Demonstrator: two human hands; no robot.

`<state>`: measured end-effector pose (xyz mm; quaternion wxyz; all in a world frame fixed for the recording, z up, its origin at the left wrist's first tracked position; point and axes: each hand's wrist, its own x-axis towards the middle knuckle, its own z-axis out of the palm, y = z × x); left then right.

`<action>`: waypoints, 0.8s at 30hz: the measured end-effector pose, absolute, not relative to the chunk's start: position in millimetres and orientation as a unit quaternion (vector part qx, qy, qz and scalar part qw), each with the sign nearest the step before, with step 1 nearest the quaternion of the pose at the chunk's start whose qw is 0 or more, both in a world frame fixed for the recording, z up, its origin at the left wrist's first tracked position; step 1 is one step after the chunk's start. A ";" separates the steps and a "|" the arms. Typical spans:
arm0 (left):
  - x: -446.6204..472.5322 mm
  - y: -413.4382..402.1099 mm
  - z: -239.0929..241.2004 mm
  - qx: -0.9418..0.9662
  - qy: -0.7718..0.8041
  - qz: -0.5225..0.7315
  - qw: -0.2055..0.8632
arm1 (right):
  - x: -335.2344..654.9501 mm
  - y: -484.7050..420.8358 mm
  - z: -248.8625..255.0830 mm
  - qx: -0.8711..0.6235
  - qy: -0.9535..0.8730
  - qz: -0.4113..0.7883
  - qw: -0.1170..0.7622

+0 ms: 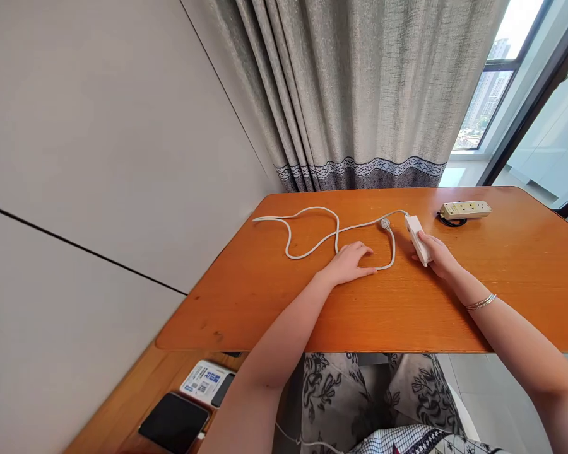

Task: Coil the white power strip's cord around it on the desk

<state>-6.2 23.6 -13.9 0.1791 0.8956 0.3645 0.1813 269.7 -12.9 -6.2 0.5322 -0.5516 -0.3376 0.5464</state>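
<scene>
A white power strip (417,239) is held in my right hand (436,253), tilted a little above the table. Its white cord (312,251) runs left from the top end and lies in loose loops across the wood. The plug (385,224) at the cord's end rests on the table, left of the strip. My left hand (350,263) lies over part of the cord with thumb and fingers spread apart. Cord passes under that palm and comes out by the thumb; whether the hand presses on it I cannot tell.
A second, cream power strip (466,210) with a coiled black cord lies at the far right of the orange-brown table (246,296). Wall panels stand on the left, a grey curtain (373,94) behind. Below left, a phone (174,422) and a white box (203,380) lie on a wooden surface.
</scene>
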 end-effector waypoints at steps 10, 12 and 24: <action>-15.7 18.9 5.8 0.854 0.421 0.194 0.237 | 280.6 -17.8 0.5 -0.546 -0.429 0.496 0.521; -21.0 24.1 5.2 0.782 0.422 0.338 0.309 | 282.9 -17.9 1.3 -0.549 -0.428 0.489 0.525; -84.5 67.5 23.9 0.225 0.383 0.807 0.389 | 311.6 -17.3 12.2 -0.599 -0.577 0.372 0.413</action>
